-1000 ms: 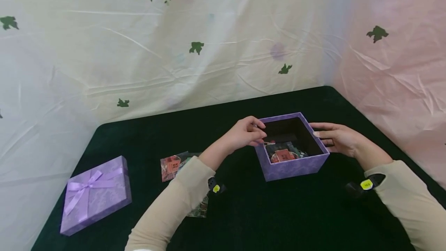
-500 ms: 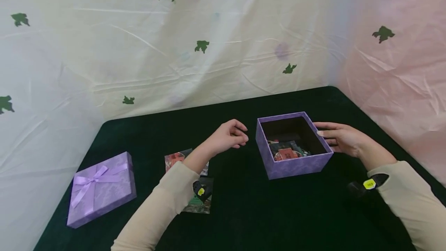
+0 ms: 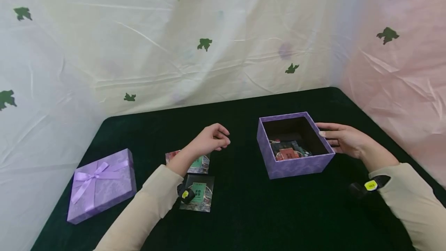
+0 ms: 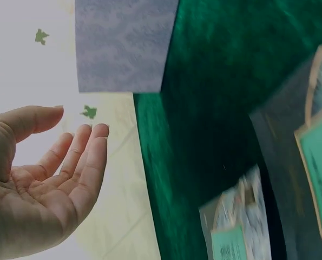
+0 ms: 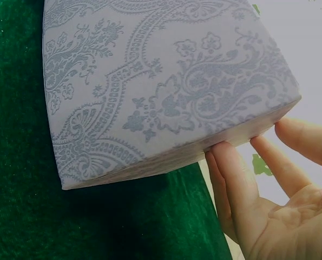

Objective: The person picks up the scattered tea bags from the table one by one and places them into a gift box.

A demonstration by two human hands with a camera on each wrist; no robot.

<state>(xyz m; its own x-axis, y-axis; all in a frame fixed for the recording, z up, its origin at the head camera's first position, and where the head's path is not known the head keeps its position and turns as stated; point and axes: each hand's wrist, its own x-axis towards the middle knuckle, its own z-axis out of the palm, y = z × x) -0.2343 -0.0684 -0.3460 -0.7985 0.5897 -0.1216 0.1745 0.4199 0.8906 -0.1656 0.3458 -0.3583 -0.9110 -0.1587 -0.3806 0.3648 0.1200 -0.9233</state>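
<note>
My left hand [image 3: 210, 140] hovers left of the purple box [image 3: 296, 167], fingers loosely bent and holding nothing. The left wrist view shows its palm [image 4: 52, 200] bare, with the box wall [image 4: 123, 49] beyond. Against the box's right side rests my right hand [image 3: 350, 141], its thumb near the rim. Seen from the right wrist, fingertips [image 5: 231, 154] touch the outside of the patterned wall [image 5: 166, 97]. Inside the lidless box lie flat printed packets [image 3: 287, 154], one with a red label. Below my left forearm a green-labelled packet [image 3: 199, 195] lies on the dark cloth.
Behind that packet lie more packets [image 3: 200, 167], red- and green-labelled, partly hidden by my left forearm. A purple lid [image 3: 101, 189] with a ribbon bow stands at the table's left. Dark green cloth [image 3: 244, 220] covers the table, and leaf-printed curtains [image 3: 156, 61] hang behind it.
My left hand has left the box's left rim and moved leftward to above the loose packets. The right hand stays against the box. The view has shifted slightly.
</note>
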